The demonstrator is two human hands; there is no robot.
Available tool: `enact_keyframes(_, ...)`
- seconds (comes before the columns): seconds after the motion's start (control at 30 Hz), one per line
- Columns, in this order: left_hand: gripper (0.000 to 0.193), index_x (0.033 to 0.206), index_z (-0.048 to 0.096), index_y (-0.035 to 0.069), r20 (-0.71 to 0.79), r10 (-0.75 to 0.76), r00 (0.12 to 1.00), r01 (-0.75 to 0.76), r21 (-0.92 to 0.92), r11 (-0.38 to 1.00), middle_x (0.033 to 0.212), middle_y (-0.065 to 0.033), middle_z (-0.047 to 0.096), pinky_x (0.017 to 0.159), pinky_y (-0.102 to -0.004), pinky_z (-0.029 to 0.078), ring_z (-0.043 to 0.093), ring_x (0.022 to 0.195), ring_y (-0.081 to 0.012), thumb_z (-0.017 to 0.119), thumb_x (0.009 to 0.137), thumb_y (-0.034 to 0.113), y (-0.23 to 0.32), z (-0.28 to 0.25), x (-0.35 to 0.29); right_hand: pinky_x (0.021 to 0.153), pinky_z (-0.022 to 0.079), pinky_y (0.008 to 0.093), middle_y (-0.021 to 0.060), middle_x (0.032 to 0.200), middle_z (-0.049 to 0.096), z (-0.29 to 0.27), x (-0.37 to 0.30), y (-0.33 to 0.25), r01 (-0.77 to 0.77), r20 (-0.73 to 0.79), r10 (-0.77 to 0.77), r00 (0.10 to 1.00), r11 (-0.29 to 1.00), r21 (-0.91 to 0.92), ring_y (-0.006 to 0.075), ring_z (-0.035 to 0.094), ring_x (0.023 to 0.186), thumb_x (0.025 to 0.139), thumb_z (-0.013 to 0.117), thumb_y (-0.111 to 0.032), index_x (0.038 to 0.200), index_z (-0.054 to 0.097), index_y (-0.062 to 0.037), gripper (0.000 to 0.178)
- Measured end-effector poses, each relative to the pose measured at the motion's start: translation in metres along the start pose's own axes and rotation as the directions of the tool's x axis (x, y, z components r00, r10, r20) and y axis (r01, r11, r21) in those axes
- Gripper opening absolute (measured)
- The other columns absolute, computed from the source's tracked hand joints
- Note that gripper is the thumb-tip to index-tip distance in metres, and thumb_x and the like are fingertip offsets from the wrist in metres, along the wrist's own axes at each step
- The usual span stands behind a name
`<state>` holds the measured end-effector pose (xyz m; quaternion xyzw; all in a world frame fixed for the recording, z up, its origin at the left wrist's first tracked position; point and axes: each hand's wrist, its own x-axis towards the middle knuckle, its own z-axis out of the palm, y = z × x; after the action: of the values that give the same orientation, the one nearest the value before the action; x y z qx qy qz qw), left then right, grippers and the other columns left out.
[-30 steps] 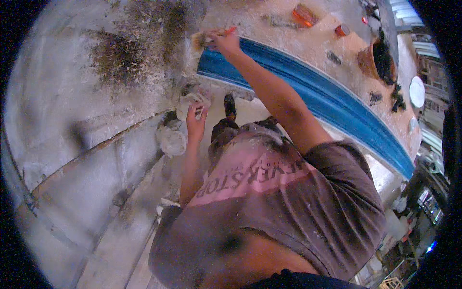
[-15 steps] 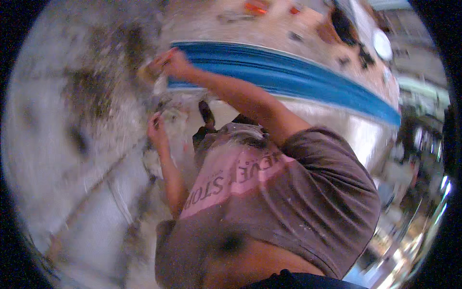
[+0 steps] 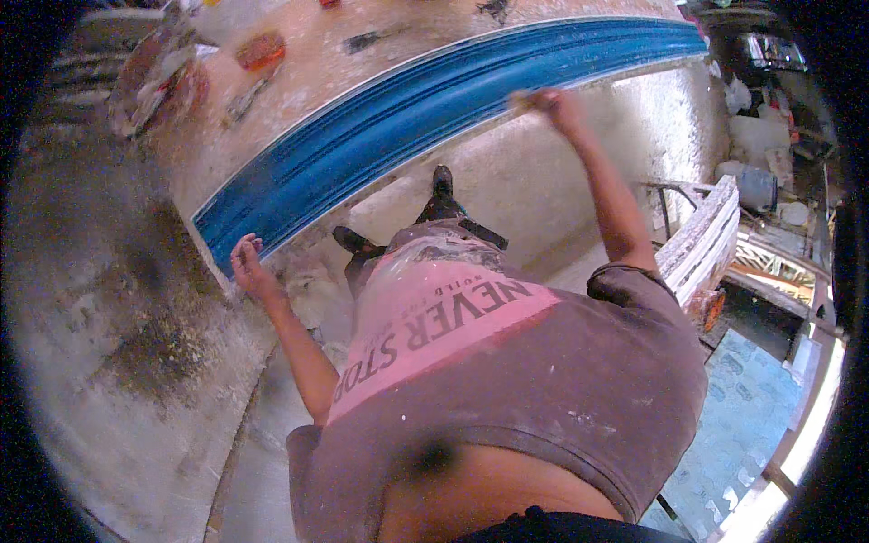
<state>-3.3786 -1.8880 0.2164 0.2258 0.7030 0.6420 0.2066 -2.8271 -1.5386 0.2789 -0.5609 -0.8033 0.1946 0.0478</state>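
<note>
A long blue moulding (image 3: 380, 122) with grooves along its length lies curved across the view on the near edge of a worktop. My right hand (image 3: 563, 107), smeared by motion, is closed on a small yellowish-brown piece (image 3: 522, 101), too blurred to tell its kind. It hovers by the near edge of the moulding, right of the middle. My left hand (image 3: 248, 262) is beside the moulding's left end, its fingers loosely curled and partly apart, with nothing visible in them. Whether it touches the moulding I cannot tell.
On the dusty worktop (image 3: 312, 68) lie an orange-red container (image 3: 261, 52), a dark flat tool (image 3: 362, 42) and a bunched plastic bag (image 3: 154, 86). To the right are a whitish frame (image 3: 711, 231), a light-blue patterned panel (image 3: 747, 394) and a bluish container (image 3: 749, 185).
The view has turned, so the moulding now runs from lower left to upper right. My right hand has swung rightward along it, holding the small piece. My left hand is now beside its left end.
</note>
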Motion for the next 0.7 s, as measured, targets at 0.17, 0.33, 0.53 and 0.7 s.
enact_keyframes(0.17, 0.015, 0.107, 0.064, 0.002, 0.086, 0.008, 0.996, -0.015, 0.075, 0.997, 0.103, -0.0088, 0.068, 0.088, -0.0322, 0.052, 0.063, 0.095, -0.0168, 0.059, 0.099, 0.013, -0.005, 0.077, -0.002, 0.077, 0.055, 0.0406, 0.0114, 0.102, 0.073, -0.026, 0.027, -0.006, 0.154, -0.357, -0.125, 0.926, 0.987, 0.053, 0.0305, 0.071, 0.091, 0.095, 0.057, -0.037, 0.106, 0.075, -0.0147, 0.031)
enact_keyframes(0.33, 0.010, 0.101, 0.066, 0.003, 0.294, 0.062, 0.954, -0.117, 0.175, 0.978, 0.103, -0.0068, 0.068, 0.087, -0.0306, 0.050, 0.063, 0.094, -0.0162, 0.061, 0.097, 0.011, 0.022, 0.171, -0.002, 0.078, 0.053, 0.0420, 0.0061, 0.096, 0.073, 0.089, 0.005, -0.185, 0.490, 0.099, -0.570, 0.816, 0.772, 0.405, 0.0302, 0.069, 0.089, 0.090, 0.059, -0.036, 0.101, 0.075, -0.0234, 0.022)
enact_keyframes(0.53, 0.007, 0.098, 0.067, 0.003, 0.660, 0.179, 0.729, -0.419, 0.223, 0.880, 0.098, -0.0083, 0.067, 0.083, -0.0294, 0.049, 0.063, 0.091, -0.0169, 0.064, 0.093, 0.005, 0.091, 0.249, -0.018, 0.077, 0.055, 0.0360, 0.0041, 0.098, 0.075, 0.033, 0.049, 0.035, 0.232, 0.009, -0.271, 0.962, 0.839, 0.492, 0.0219, 0.071, 0.085, 0.082, 0.069, -0.024, 0.101, 0.077, -0.0175, 0.021)
enact_keyframes(0.7, 0.006, 0.096, 0.068, 0.003, 0.670, 0.093, 0.737, -0.350, 0.260, 0.900, 0.098, -0.0079, 0.067, 0.082, -0.0284, 0.050, 0.063, 0.091, -0.0157, 0.065, 0.092, 0.004, 0.063, 0.244, -0.028, 0.083, 0.055, 0.0343, 0.0081, 0.100, 0.075, -0.105, 0.073, 0.138, -0.466, -0.555, 0.227, 0.801, 0.817, -0.339, 0.0198, 0.071, 0.091, 0.087, 0.072, -0.033, 0.093, 0.077, -0.0114, 0.023)
